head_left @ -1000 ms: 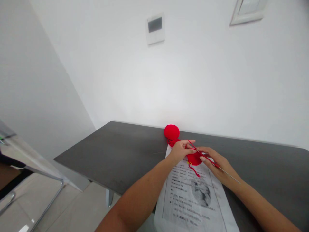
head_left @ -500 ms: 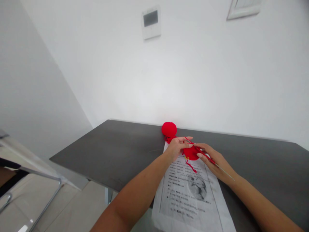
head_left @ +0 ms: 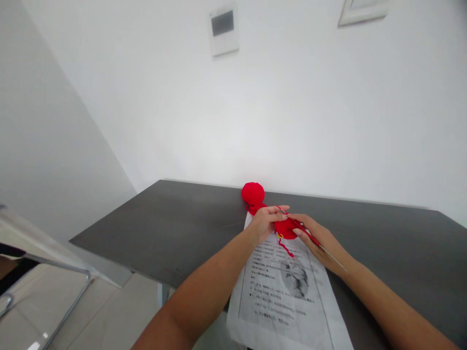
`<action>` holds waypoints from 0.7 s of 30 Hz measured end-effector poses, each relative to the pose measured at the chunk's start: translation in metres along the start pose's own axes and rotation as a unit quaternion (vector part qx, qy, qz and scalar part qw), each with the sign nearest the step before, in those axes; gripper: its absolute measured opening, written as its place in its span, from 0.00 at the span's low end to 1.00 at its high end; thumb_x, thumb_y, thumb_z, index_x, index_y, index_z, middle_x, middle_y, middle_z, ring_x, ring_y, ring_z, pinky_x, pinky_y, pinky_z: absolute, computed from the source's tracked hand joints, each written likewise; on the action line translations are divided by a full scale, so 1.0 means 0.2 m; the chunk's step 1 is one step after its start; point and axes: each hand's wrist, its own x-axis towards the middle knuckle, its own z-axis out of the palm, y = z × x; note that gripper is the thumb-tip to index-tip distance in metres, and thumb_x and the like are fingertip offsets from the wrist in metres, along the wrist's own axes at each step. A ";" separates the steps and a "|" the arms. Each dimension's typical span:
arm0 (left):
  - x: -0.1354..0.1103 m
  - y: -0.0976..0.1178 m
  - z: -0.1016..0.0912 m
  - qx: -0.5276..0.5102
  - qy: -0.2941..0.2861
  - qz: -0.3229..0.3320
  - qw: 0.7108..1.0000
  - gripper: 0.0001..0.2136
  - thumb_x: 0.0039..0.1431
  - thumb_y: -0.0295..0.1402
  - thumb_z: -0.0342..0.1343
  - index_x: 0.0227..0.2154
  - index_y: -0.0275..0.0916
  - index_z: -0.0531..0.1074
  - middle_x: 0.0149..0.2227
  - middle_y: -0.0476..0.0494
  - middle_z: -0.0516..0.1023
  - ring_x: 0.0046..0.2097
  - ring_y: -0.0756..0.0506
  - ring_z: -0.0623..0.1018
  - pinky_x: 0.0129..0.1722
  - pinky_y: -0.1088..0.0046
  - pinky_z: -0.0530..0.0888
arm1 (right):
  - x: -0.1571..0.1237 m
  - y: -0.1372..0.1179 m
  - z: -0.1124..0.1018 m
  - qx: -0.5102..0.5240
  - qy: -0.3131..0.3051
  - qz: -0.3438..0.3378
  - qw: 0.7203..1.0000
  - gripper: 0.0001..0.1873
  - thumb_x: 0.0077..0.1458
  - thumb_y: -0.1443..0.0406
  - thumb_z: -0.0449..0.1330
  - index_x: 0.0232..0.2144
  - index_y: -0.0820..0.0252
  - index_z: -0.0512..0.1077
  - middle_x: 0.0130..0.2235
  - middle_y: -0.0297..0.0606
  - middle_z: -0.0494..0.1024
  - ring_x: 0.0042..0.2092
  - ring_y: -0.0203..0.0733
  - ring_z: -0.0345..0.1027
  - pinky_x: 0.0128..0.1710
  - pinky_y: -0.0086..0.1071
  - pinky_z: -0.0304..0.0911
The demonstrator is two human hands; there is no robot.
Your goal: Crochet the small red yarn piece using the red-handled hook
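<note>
Between my hands is a piece of red crochet work (head_left: pixel 285 228), with a yellow stitch marker (head_left: pixel 279 236) and a red yarn tail (head_left: pixel 286 249) hanging from its lower edge. My left hand (head_left: pixel 265 221) pinches the work's left and upper edge. My right hand (head_left: pixel 321 243) is closed on a long thin crochet hook (head_left: pixel 333 259), with a red grip and a metal end lying back across the hand toward the wrist. The hook's tip is by the left fingertips; the exact stitch is too small to make out.
A ball of red yarn (head_left: pixel 253 193) sits behind my left hand, by the wall. A printed sheet (head_left: pixel 277 301) lies under the work and hangs past the front edge of the dark table (head_left: pixel 189 218). At the lower left stands a metal-framed chair (head_left: pixel 73 296).
The view has shifted slightly, so everything sits a little further left. Right fingertips are slightly closer to the left ones; both hands keep hold of the work and hook.
</note>
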 end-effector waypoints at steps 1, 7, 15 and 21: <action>0.00 0.00 0.00 -0.003 0.000 -0.001 1.000 0.21 0.35 0.24 0.68 0.38 0.32 0.76 0.29 0.43 0.80 0.32 0.49 0.77 0.39 0.71 0.70 | 0.00 0.00 0.00 0.000 0.000 -0.003 1.000 0.16 0.64 0.59 0.47 0.51 0.55 0.64 0.48 0.46 0.76 0.48 0.46 0.73 0.47 0.39 0.70; 0.00 -0.01 0.00 -0.010 0.000 0.007 1.000 0.19 0.37 0.24 0.67 0.38 0.31 0.76 0.31 0.41 0.80 0.32 0.48 0.77 0.40 0.71 0.70 | 0.00 -0.01 0.02 -0.013 0.005 -0.018 1.000 0.14 0.65 0.61 0.46 0.51 0.53 0.62 0.49 0.44 0.75 0.50 0.45 0.71 0.50 0.40 0.68; 0.01 -0.02 0.00 0.003 0.017 0.036 0.999 0.20 0.36 0.26 0.68 0.38 0.31 0.76 0.27 0.45 0.76 0.32 0.49 0.75 0.39 0.71 0.68 | 0.00 -0.02 0.03 -0.033 0.010 -0.008 0.999 0.15 0.65 0.61 0.45 0.52 0.54 0.62 0.50 0.45 0.73 0.50 0.45 0.71 0.49 0.40 0.68; 0.00 -0.02 0.01 0.023 0.030 0.055 0.998 0.22 0.36 0.27 0.68 0.40 0.32 0.77 0.27 0.47 0.75 0.32 0.50 0.74 0.39 0.72 0.67 | 0.00 -0.03 0.03 -0.036 0.005 0.007 0.999 0.16 0.65 0.60 0.45 0.52 0.53 0.62 0.51 0.45 0.73 0.50 0.46 0.71 0.49 0.40 0.68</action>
